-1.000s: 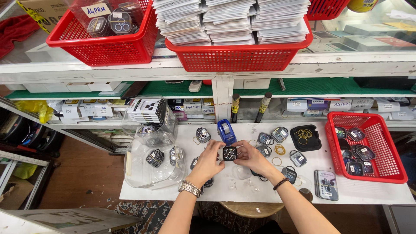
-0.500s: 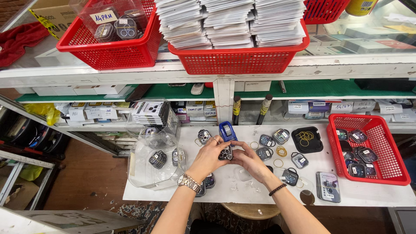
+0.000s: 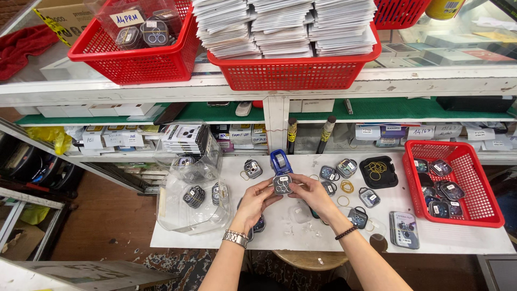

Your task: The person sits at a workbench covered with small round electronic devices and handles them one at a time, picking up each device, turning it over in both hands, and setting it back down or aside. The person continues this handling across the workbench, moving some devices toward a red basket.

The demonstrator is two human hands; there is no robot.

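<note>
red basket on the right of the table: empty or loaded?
Loaded in part. The red basket holds several small clear cases along its left side; bare mesh floor shows on the right side.

held case (image 3: 282, 184): small square clear pack, dark insert, white sticker, pinched between left hand (image 3: 253, 202) and right hand (image 3: 312, 194)
basket tag (image 3: 127, 18): white paper slip, top-left red basket
white packs (image 3: 285, 24): stacked in middle red basket
shelf labels (image 3: 102, 140): small white tags, left
flat box (image 3: 404, 229): grey, table right
</note>
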